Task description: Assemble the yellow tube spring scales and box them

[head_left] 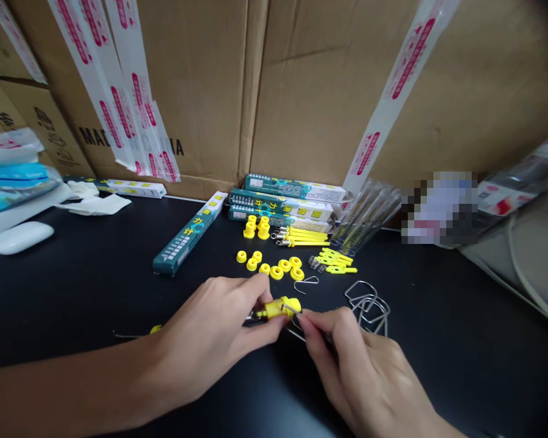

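Observation:
My left hand [219, 322] is closed around a spring scale [274, 308], whose yellow cap end points right. Most of its tube is hidden in the palm; a thin wire hook [128, 335] and a bit of yellow show left of the wrist. My right hand [360, 359] pinches a bent metal wire handle [296, 333], and the wire's bent tip lies against the yellow cap. Just beyond the hands lie a small loose wire hook [305, 281] and several yellow ring caps [284, 266]. More wire handles [369, 307] are heaped beside my right hand.
Small green-and-white boxes [283, 204] stand before a large cardboard box [301, 91]; another box [189, 234] lies at an angle. Yellow rods [308, 236], flat yellow pieces [340, 261] and clear tubes [369, 213] lie right of centre. A white mouse [19, 237] sits left.

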`<state>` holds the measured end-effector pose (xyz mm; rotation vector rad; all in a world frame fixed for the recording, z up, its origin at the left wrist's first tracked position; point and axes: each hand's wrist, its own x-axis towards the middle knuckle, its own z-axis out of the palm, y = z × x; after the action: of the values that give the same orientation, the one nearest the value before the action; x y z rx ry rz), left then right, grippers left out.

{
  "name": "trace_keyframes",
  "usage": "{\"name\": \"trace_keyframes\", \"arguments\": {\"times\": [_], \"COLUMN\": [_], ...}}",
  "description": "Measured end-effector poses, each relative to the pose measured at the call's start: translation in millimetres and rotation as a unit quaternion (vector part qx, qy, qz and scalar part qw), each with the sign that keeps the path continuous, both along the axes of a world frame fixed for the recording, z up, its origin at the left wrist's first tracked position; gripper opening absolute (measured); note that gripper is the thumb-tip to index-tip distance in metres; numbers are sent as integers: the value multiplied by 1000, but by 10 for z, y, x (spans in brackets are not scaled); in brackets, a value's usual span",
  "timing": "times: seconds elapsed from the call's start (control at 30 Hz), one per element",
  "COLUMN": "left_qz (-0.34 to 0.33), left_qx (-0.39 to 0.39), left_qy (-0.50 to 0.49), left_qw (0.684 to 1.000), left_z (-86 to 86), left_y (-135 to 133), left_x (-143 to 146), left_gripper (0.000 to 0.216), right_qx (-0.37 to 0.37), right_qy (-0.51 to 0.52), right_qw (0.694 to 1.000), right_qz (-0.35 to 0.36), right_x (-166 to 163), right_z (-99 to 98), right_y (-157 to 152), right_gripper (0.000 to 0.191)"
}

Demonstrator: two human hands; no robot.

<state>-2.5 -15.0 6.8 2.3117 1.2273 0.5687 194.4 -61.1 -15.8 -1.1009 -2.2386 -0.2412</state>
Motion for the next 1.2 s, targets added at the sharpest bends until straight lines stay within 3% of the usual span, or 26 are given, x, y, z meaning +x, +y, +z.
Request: {"name": "trace_keyframes", "arguments": {"times": [0.27,0.5,0.87,1.03,1.2], "left_qz": [-54,-26,-41,-65,-98], "left_qx": [166,118,129,160,264], "left_qy": [77,48,36,56,88], "left_qw": [982,991,990,983,955], "left_z": [-57,-95,-131,-112,-144], "left_y": [-22,-79,-106,-122,-138], "left_x": [1,30,33,35,58], "left_gripper": [16,24,17,16,15], "right_qx": [-114,-254,-437,-470,-481], "right_qy": [43,146,269,330,353], "right_qw": [993,954,858,818,803], "right_qz": [4,56,-18,-22,-20], "right_x": [21,61,62,30,6], "right_z": [-42,7,0,15,78], "right_y": [31,26,2,25,62], "right_gripper": [13,27,39,41,45]}}
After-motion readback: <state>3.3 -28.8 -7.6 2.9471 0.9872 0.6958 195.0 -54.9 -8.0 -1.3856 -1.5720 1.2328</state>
